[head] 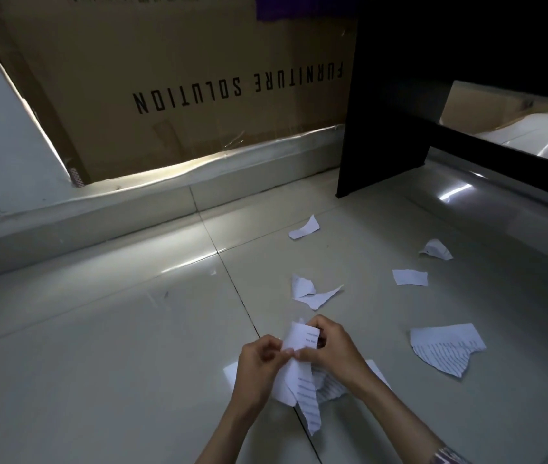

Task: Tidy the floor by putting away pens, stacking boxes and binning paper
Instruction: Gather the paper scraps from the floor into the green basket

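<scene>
White torn paper is what I have in both hands: my left hand (259,366) and my right hand (329,346) are close together just above the floor (98,346), each pinching the same bunch of scraps (301,360), with one long printed strip hanging down from it. More torn pieces lie under my hands, and others are scattered on the tiles to the right and ahead: a large printed piece (446,349), a small blank one (409,277), a curled one (436,249), a pair near the tile seam (312,293) and one further off (304,228). This stuff is light, limp and easy to tear further, so I judge it best gathered by pinching edges and crumpling it into one wad. Flat bits on the glossy tile may be hard to lift. I see no bin, pens or small boxes from here; only a big cardboard sheet (165,95) against the wall and a dark desk (399,112), whose top is cut off.
</scene>
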{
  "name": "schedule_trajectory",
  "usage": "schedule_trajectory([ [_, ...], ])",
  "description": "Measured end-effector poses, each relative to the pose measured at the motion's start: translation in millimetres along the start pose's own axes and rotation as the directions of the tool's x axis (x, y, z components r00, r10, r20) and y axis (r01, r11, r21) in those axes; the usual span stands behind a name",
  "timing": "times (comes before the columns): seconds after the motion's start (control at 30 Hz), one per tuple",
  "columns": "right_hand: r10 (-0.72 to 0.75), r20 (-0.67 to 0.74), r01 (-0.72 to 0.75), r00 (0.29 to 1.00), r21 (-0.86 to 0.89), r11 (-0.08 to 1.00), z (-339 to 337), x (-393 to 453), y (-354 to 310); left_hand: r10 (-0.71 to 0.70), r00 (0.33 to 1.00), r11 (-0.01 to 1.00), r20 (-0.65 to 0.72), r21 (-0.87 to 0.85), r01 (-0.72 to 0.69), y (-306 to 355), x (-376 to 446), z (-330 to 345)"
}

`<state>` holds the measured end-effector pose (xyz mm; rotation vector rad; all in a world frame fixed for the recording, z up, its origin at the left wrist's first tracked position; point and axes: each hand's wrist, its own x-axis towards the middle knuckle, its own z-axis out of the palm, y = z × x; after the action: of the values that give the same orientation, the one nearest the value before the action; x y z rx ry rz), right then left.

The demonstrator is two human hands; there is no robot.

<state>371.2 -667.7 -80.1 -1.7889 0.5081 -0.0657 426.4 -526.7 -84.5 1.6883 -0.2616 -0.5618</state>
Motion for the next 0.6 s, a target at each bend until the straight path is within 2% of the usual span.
schedule_trajectory([
  [0.1, -0.003, -0.069, 0.005, 0.998, 0.027, 1.0, -8.1, 1.8, 11.8, 0.004, 0.996, 1.0, -0.089, 0.027, -0.002, -10.9, 2.1, -8.2],
  [0.17, -0.011, -0.238, -0.021, 0.971, -0.132, 0.991, -18.2, 0.2, 30.0, -0.008, 0.989, 1.0, -0.15, 0.023, 0.012, -17.1, 4.2, -16.7],
  [0.23, 0.021, -0.355, -0.131, 0.935, -0.288, 0.949, -26.9, -10.1, 51.0, -0.03, 0.981, 1.0, -0.191, -0.001, 0.03, -24.4, 7.1, -26.3],
  [0.27, 0.035, -0.357, -0.176, 0.933, -0.37, 0.912, -28.8, -16.9, 61.4, -0.04, 0.976, 0.999, -0.213, -0.015, 0.038, -27.7, 8.3, -31.1],
  [0.33, 0.014, -0.301, -0.175, 0.954, -0.516, 0.838, -29.7, -29.4, 76.6, -0.055, 0.967, 0.998, -0.247, -0.021, 0.051, -33.2, 9.6, -38.4],
  [0.4, -0.011, -0.3, -0.143, 0.954, -0.489, 0.861, -28.9, -33.5, 81.7, -0.062, 0.96, 0.998, -0.273, -0.018, 0.06, -37.5, 10.5, -42.7],
  [0.6, 0.181, -0.353, -0.274, 0.918, -0.236, 0.932, -40.3, -22.4, 71.7, -0.083, 0.951, 0.997, -0.298, -0.033, 0.076, -39.4, 7.8, -40.3],
])
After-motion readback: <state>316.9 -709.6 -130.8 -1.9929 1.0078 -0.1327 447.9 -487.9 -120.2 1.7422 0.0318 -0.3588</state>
